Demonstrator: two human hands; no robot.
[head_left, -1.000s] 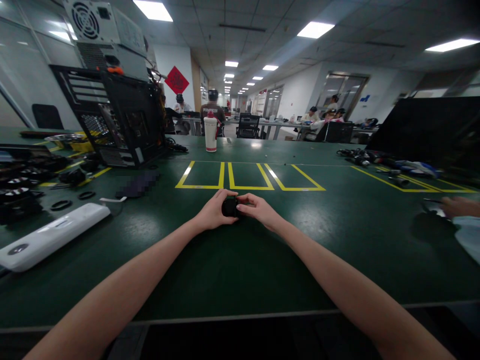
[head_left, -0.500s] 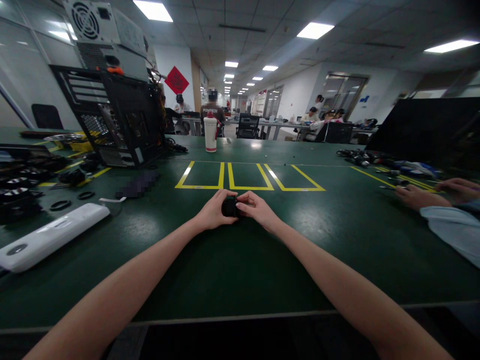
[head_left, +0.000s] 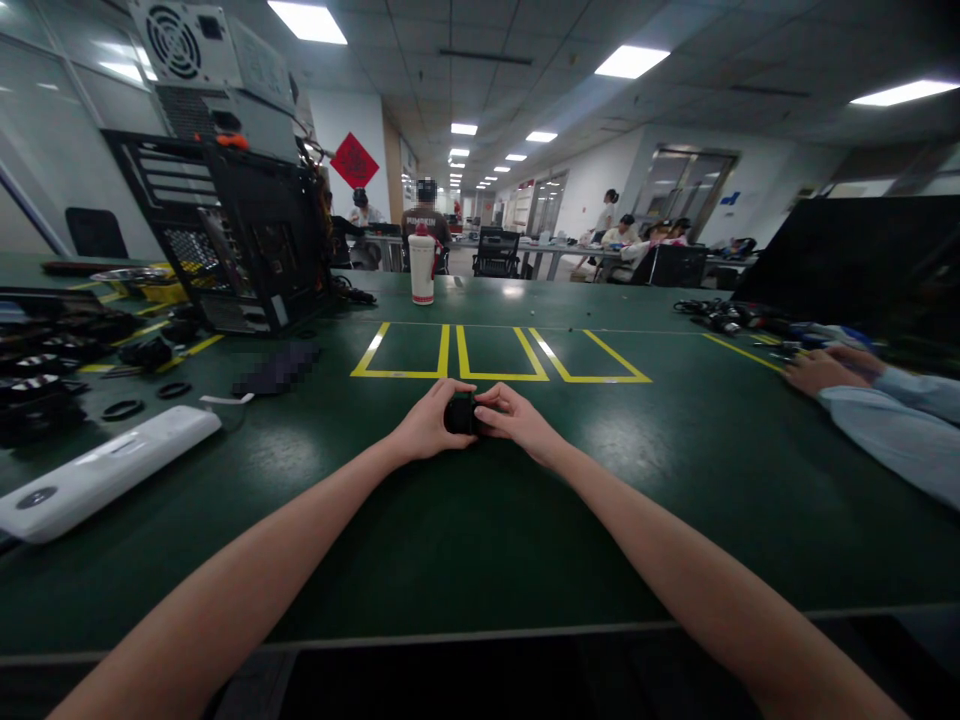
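The middle yellow tape frame (head_left: 510, 377) on the green tabletop (head_left: 480, 540) serves as my landmark. The black cylindrical part (head_left: 459, 416) is on the wearer's side of this frame, near its lower left corner, and it is held between the two hands. The left hand (head_left: 426, 424) curves around the part, thumb below and fingers above, and grips it from the left side. The right hand (head_left: 517, 418) is closed with its fingertips against the right side of the same part, and appears to pinch it there.

As I judge, the work is in a middle stage: the part is picked up and both hands are occupied with it, but it is not released. If it consists of one piece or of two joined pieces, I cannot tell, because the fingers cover much of it and it is very dark. Therefore I also cannot say if any fitting or turning is complete. Whether its underside touches the tabletop is not clear.

Two black rings (head_left: 122, 417) lie well to the left of the frame, beyond the white elongated device (head_left: 120, 467); neither hand touches them.
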